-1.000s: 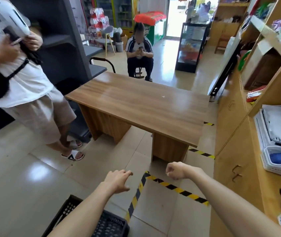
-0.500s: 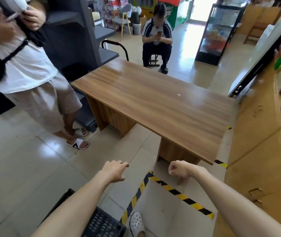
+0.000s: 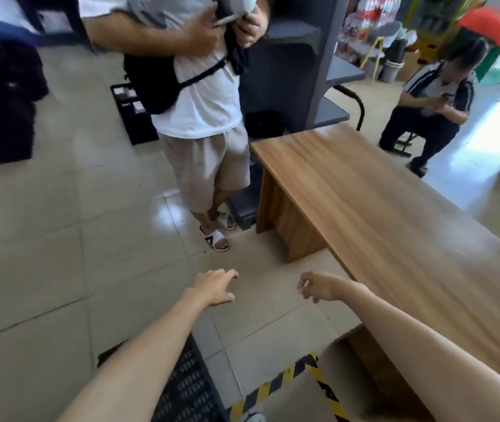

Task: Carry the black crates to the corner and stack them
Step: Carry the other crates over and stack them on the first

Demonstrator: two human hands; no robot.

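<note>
A black crate (image 3: 181,388) with a perforated wall sits at the bottom centre of the frame, partly hidden under the left forearm; only one side and part of its top edge show. A second black crate (image 3: 134,112) stands on the floor at upper centre-left, behind the standing person (image 3: 200,95), well apart from the first.

Left hand (image 3: 213,287): fingers loosely extended, holding nothing, hovering over bare tile. Right hand (image 3: 315,286): fingers loosely curled, holding nothing (the blur hides finer detail), near the left hand but apart from it.

The tiled floor (image 3: 69,239) lies open across the left and centre of the frame. The wooden table (image 3: 395,214) fills the right side, its long near edge running diagonally from centre to lower right; its corner is just beside the standing person's sandals. Yellow-black tape (image 3: 276,388) marks the floor at bottom centre-right, beside the near crate. A seated person (image 3: 434,105) is at upper right, beyond the table.
</note>
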